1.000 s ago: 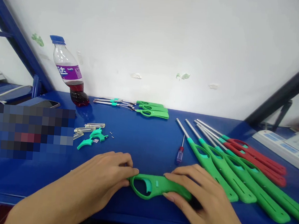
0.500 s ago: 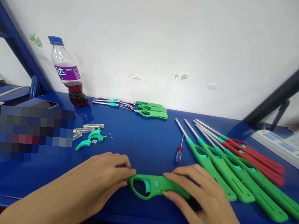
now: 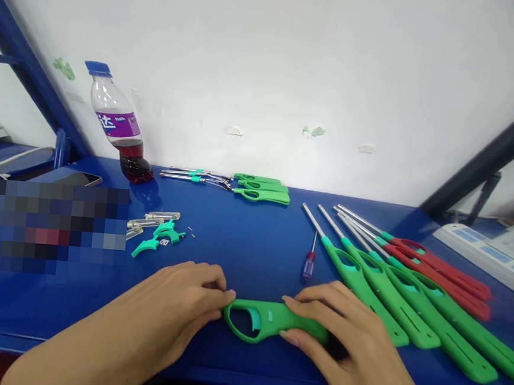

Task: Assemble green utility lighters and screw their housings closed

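Close to the front of the table, I hold a green lighter handle [image 3: 273, 325] level between both hands. My left hand [image 3: 189, 297] pinches its left end, by the ring-shaped trigger guard; the fingertips hide that tip. A teal trigger [image 3: 254, 320] shows inside the ring. Around the right part of the handle, my right hand [image 3: 339, 326] is closed, thumb below and fingers above, covering the far end. Beyond the right hand lies a small screwdriver [image 3: 308, 266] with a purple and red grip.
Several long-nosed green lighters [image 3: 367, 290] and red lighters [image 3: 440, 272] lie at right, before a white power strip [image 3: 479, 251]. Opened green lighters [image 3: 261, 190] rest by the wall. Teal triggers [image 3: 148, 245] and clear fuel tanks [image 3: 161, 215] lie left, near a drink bottle [image 3: 117, 125].
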Available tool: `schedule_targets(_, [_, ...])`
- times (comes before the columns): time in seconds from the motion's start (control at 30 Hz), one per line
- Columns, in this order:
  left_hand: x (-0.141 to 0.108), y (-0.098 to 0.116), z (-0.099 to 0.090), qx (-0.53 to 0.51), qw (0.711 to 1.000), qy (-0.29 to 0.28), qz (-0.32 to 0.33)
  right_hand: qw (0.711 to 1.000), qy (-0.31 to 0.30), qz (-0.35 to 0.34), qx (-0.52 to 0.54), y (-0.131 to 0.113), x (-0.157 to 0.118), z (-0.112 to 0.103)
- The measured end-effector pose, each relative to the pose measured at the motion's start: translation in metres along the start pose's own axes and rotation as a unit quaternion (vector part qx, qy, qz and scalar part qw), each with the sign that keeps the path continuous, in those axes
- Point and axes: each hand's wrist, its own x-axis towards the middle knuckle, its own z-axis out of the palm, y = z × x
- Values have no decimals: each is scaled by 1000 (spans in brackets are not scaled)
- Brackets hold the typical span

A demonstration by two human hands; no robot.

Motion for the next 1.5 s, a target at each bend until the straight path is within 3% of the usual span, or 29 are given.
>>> schedule_targets(0.3, [-1, 0, 4, -5, 1000, 9, -19, 1000, -18, -11, -9, 0, 1, -2])
schedule_targets(0.47, [-5, -7, 11, -12, 998, 57, -3, 999, -22, -18, -21, -1, 2, -3])
schedule_targets(0.63, [-2, 6, 7, 1, 999, 54, -3, 997, -33, -33, -54, -4, 2, -6])
schedule_targets(0.77, [1, 20, 8, 66, 997, 29, -34, 997, -55, -19, -51, -4, 2, -7])
schedule_targets(0.9, [3, 26, 12, 162, 985, 58, -10, 998, -61, -8, -30, -2, 2, -5])
schedule_targets(1.17, [0, 25, 18, 204, 974, 97, 27, 998, -50, -14, -41, -2, -1, -2])
schedule_targets(1.4, [6, 24, 11, 160, 986, 22, -45, 994, -28, -30, -99, -4, -2, 0])
schedule_targets(1.5, [6, 25, 9, 158, 986, 24, -47, 993, -29, -27, -110, -3, -3, 1])
